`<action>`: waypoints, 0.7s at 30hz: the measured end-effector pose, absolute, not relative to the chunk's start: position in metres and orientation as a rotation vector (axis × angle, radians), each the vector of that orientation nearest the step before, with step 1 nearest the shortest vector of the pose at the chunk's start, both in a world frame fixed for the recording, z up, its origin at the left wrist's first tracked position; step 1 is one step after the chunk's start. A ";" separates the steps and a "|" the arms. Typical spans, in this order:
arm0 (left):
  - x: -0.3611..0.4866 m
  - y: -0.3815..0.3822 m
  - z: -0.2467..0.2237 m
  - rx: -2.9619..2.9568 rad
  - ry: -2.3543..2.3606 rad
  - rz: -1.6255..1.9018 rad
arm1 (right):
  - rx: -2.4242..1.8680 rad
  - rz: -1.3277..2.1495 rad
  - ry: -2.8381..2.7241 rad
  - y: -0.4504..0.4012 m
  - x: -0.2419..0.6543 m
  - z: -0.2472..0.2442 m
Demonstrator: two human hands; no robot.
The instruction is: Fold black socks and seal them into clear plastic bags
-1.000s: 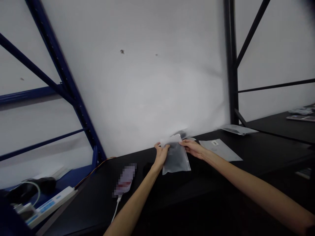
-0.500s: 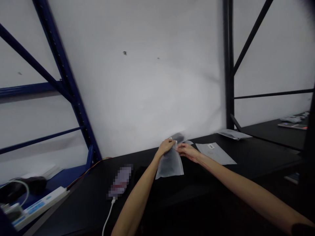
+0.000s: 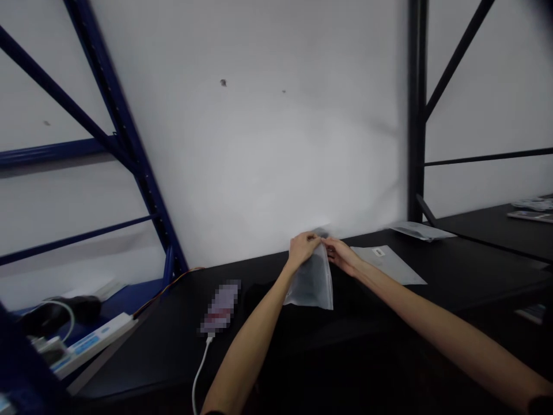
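A frosted plastic bag (image 3: 311,283) hangs from both hands over the black table, its lower edge towards me. My left hand (image 3: 303,248) is closed on the upper part of the bag, thumb and finger pinching near the top edge. My right hand (image 3: 341,253) pinches the same edge just to the right, its fingertips almost meeting those of the left. A flap of the bag sticks up behind the fingers. Whatever the bag holds cannot be made out. Right of my right hand lies another frosted bag (image 3: 395,265) with a small white label (image 3: 379,252).
A further pale bag (image 3: 421,230) lies at the back right by the black rack post (image 3: 417,115). Left on the black table (image 3: 159,340) is a blurred-out phone (image 3: 221,306) with a white cable (image 3: 200,369). A power strip (image 3: 93,343) rests beside the blue rack (image 3: 142,167).
The view has shifted slightly. Both hands have come closer together at the bag's top edge, and the flap behind them sticks out less.
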State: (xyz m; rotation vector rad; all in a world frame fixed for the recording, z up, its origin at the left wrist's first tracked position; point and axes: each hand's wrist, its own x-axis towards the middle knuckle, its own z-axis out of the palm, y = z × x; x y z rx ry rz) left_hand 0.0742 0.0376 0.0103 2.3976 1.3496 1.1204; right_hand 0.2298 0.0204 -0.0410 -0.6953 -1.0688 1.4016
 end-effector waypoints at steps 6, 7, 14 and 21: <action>0.063 0.037 0.021 2.287 1.548 1.333 | -0.667 1.315 -1.385 0.002 0.222 -0.033; 0.059 0.038 0.022 2.256 1.578 1.368 | -0.668 1.324 -1.431 -0.002 0.221 -0.031; 0.019 0.056 0.032 2.003 1.715 1.601 | -0.657 1.412 -1.711 -0.017 0.214 -0.028; 0.014 0.059 0.033 1.994 1.718 1.662 | -0.687 1.419 -1.907 -0.024 0.217 -0.024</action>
